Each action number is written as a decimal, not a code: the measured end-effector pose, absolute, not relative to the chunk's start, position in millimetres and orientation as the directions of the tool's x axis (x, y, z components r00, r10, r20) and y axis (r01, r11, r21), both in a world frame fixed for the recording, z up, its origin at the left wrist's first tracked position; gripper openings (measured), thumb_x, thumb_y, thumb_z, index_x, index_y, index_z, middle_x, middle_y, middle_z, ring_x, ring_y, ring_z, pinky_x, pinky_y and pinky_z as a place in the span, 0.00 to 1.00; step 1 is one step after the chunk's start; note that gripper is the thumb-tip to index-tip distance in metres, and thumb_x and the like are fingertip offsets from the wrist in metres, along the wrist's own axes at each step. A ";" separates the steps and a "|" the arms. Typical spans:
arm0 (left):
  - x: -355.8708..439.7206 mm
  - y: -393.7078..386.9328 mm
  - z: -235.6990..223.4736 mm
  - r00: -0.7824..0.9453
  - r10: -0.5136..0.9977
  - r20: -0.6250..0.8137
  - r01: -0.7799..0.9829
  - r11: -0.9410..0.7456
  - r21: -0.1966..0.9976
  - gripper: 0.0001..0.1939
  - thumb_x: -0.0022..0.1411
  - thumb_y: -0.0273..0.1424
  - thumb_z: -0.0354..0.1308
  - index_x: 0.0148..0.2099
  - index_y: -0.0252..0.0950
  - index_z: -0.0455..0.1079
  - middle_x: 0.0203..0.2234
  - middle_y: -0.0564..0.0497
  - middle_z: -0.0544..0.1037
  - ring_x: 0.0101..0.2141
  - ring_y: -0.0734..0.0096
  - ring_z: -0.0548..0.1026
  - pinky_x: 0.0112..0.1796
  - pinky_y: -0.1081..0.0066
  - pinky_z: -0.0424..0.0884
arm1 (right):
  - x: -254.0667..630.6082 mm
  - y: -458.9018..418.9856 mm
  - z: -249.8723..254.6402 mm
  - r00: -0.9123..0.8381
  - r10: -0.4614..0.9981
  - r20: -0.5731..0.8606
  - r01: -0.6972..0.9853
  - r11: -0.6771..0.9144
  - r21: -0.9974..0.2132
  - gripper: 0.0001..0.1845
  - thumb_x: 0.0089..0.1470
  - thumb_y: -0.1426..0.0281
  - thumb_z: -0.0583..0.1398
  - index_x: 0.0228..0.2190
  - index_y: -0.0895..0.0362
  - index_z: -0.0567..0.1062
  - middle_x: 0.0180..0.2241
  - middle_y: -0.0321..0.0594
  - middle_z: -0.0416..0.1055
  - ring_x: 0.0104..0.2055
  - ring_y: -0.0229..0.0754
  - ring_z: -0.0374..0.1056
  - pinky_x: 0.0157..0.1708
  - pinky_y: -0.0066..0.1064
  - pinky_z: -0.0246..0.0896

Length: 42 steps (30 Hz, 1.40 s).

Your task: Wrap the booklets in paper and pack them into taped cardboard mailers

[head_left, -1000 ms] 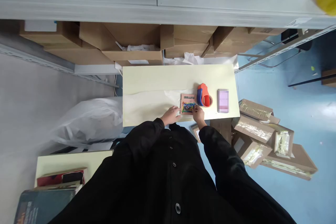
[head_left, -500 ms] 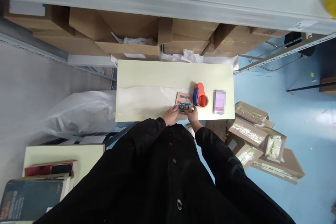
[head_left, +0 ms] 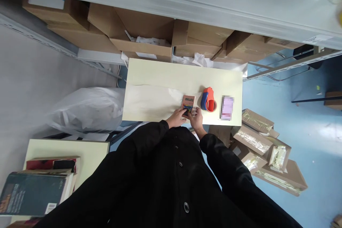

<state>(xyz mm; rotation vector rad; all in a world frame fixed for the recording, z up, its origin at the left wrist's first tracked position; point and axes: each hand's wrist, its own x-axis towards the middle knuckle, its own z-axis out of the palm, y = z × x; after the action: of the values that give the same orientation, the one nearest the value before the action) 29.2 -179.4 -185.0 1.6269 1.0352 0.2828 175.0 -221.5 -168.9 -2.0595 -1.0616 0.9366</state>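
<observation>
A small pink book [head_left: 189, 101] with a colourful picture on its cover lies on a thin whitish wrapping sheet [head_left: 152, 96] spread along the table. My left hand [head_left: 176, 118] holds the book at its lower left, fingers over the cover. At the book's lower right, my right hand [head_left: 197, 119] is closed on the sheet's edge, which stands up a little beside the cover. Its fingertips are partly hidden. Just right of the book is a red and blue tape dispenser [head_left: 208, 99], apart from both hands.
A blurred pink-purple item [head_left: 227, 108] lies near the right end of the pale table [head_left: 165, 69]. Open cardboard boxes [head_left: 144, 44] line the shelf behind. Taped cartons [head_left: 253, 137] are piled on the floor at right. Thick books [head_left: 34, 192] sit on a side table at lower left.
My right hand has come up beside the book's right edge, raising the sheet there. My left fingers reach farther onto the cover. The whole view has shifted and tilted slightly.
</observation>
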 end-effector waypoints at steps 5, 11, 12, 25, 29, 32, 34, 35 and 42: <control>28.9 -168.2 -167.0 0.556 0.773 -0.307 0.179 0.249 0.952 0.20 0.60 0.32 0.52 0.54 0.33 0.66 0.48 0.42 0.74 0.48 0.59 0.73 0.47 0.64 0.70 | 151.4 -215.5 -159.6 0.252 0.953 -0.167 0.461 -0.270 -0.846 0.20 0.49 0.68 0.57 0.45 0.56 0.65 0.43 0.48 0.68 0.41 0.45 0.67 0.40 0.39 0.66; 6.1 -153.6 -155.4 0.382 0.817 -0.431 0.278 0.343 0.897 0.18 0.64 0.41 0.51 0.48 0.34 0.68 0.39 0.45 0.77 0.38 0.64 0.76 0.38 0.68 0.71 | 129.4 -217.3 -148.9 0.016 0.987 -0.158 0.442 -0.149 -0.885 0.28 0.51 0.66 0.59 0.54 0.55 0.63 0.51 0.50 0.65 0.51 0.49 0.64 0.45 0.43 0.65; 1.9 -151.9 -155.4 0.344 0.829 -0.441 0.334 0.331 0.883 0.18 0.63 0.40 0.53 0.49 0.34 0.68 0.40 0.45 0.77 0.38 0.63 0.75 0.40 0.67 0.71 | 127.2 -217.9 -149.2 -0.023 0.987 -0.156 0.440 -0.130 -0.888 0.27 0.51 0.65 0.58 0.53 0.55 0.65 0.52 0.50 0.65 0.53 0.50 0.63 0.48 0.44 0.64; -33.6 -130.8 -187.0 0.194 0.872 -0.448 0.687 0.205 0.697 0.14 0.55 0.24 0.52 0.43 0.35 0.74 0.35 0.45 0.78 0.40 0.57 0.74 0.46 0.61 0.68 | 125.6 -205.4 -180.5 -0.102 0.963 -0.248 0.733 -0.096 -0.674 0.29 0.51 0.70 0.57 0.55 0.57 0.67 0.62 0.51 0.57 0.63 0.55 0.52 0.58 0.51 0.54; -42.5 -132.8 -186.7 0.166 0.899 -0.404 0.712 0.174 0.680 0.23 0.54 0.22 0.53 0.53 0.33 0.69 0.43 0.40 0.76 0.48 0.52 0.71 0.51 0.57 0.65 | 125.0 -201.0 -184.8 -0.158 0.936 -0.315 0.816 -0.056 -0.575 0.27 0.51 0.72 0.57 0.54 0.56 0.68 0.63 0.51 0.56 0.63 0.57 0.51 0.55 0.52 0.57; -43.3 -141.0 -180.5 0.309 0.917 -0.254 0.720 -0.051 0.692 0.31 0.53 0.22 0.54 0.60 0.34 0.61 0.55 0.38 0.68 0.58 0.50 0.62 0.58 0.54 0.57 | 124.0 -200.4 -187.4 -0.162 0.932 -0.325 0.834 -0.047 -0.550 0.25 0.51 0.73 0.58 0.52 0.56 0.70 0.62 0.50 0.56 0.63 0.57 0.51 0.54 0.51 0.58; -39.9 -148.1 -178.4 0.478 0.849 -0.227 0.668 -0.183 0.721 0.29 0.54 0.22 0.53 0.60 0.36 0.61 0.56 0.39 0.66 0.59 0.51 0.60 0.60 0.54 0.55 | 124.3 -201.5 -189.7 -0.157 0.935 -0.318 0.822 -0.054 -0.566 0.26 0.50 0.74 0.58 0.52 0.56 0.70 0.62 0.50 0.57 0.63 0.57 0.51 0.54 0.51 0.58; -37.5 -151.5 -178.7 0.525 0.816 -0.240 0.647 -0.200 0.735 0.28 0.54 0.22 0.53 0.59 0.36 0.62 0.56 0.39 0.67 0.59 0.51 0.61 0.60 0.54 0.55 | 124.8 -202.3 -191.0 -0.150 0.941 -0.304 0.808 -0.061 -0.586 0.26 0.49 0.74 0.58 0.52 0.56 0.70 0.62 0.51 0.57 0.63 0.57 0.51 0.55 0.52 0.58; -31.1 -162.0 -192.5 0.420 0.840 -0.343 0.626 0.006 0.780 0.30 0.52 0.22 0.54 0.59 0.28 0.58 0.60 0.32 0.60 0.62 0.47 0.56 0.60 0.53 0.54 | 126.5 -203.7 -202.3 0.259 0.890 -0.375 0.402 -0.452 -0.796 0.32 0.45 0.68 0.59 0.54 0.59 0.65 0.56 0.56 0.62 0.57 0.55 0.61 0.52 0.50 0.61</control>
<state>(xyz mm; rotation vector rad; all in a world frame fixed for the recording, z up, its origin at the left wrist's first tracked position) -31.1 -162.0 -192.5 1.7017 1.2876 0.2763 126.5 -203.7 -202.3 -1.9745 -1.1670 1.1318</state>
